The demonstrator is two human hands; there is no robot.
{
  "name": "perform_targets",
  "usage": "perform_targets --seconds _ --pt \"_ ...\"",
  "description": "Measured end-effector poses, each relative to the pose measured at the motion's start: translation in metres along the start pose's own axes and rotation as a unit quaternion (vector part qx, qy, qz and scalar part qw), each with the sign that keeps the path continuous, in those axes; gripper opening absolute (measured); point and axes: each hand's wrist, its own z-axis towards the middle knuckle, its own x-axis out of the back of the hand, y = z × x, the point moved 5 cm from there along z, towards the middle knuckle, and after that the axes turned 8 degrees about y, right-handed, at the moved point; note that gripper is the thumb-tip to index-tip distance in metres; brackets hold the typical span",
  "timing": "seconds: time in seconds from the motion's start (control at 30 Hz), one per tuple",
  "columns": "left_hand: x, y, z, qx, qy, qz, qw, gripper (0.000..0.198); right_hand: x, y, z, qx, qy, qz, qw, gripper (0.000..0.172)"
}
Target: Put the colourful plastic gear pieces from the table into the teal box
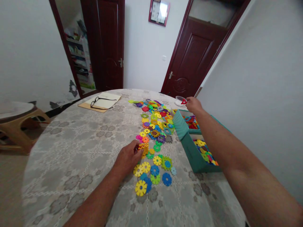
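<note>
My left hand [129,156] is closed on an orange-yellow plastic building piece [145,148] with notched edges, low over the table among loose pieces. My right hand [194,104] reaches far out and pinches a red notched piece [184,101] at a clear, whitish plastic bowl [179,100]. Between my arms spreads a pile of colourful interlocking plastic discs [156,121]. Closer to me lie several flat flower-shaped discs, such as a yellow disc [141,188] and a blue disc [167,179]. My right forearm hides part of the boxes below it.
Two teal fabric boxes [193,154] filled with more pieces stand on the right of the patterned tablecloth [99,167]. Eyeglasses [94,101] rest on an open notebook [109,100] at the far left. A stool [23,126] stands left of the table, and a wall rises on the right.
</note>
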Motion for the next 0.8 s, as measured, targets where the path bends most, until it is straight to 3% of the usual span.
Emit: perform_targets --seconds 0.1,0.2,0.3,0.4,0.5,0.6,0.73,0.8 --pt "-0.001 -0.002 0.001 0.001 -0.001 0.003 1.000 0.013 0.001 0.000 -0.001 -0.009 0.013 -0.056 0.998 0.040" --pt "-0.002 -0.001 0.001 -0.001 -0.002 0.004 1.000 0.013 -0.001 -0.024 -0.030 0.058 -0.008 -0.083 0.995 0.041" --pt "-0.002 0.000 0.001 -0.002 -0.003 0.004 1.000 0.014 -0.010 -0.056 -0.089 0.170 -0.130 -0.084 0.973 0.030" --pt "-0.001 0.002 0.001 -0.004 -0.001 -0.002 1.000 0.016 -0.014 -0.070 -0.169 0.223 -0.265 -0.035 0.938 0.023" --pt "-0.001 0.004 0.001 -0.009 0.001 -0.016 1.000 0.019 -0.010 -0.061 -0.239 0.221 -0.317 -0.011 0.922 0.031" --pt "-0.001 0.005 0.001 -0.017 0.006 -0.028 0.999 0.019 -0.003 -0.042 -0.283 0.196 -0.317 -0.008 0.928 0.044" --pt "-0.001 0.006 0.000 -0.022 0.011 -0.032 0.999 0.017 0.003 -0.030 -0.303 0.172 -0.317 0.036 0.932 0.047" --pt "0.000 0.009 -0.001 -0.024 0.011 -0.034 0.999 0.017 0.003 -0.030 -0.303 0.155 -0.308 0.076 0.936 0.037"
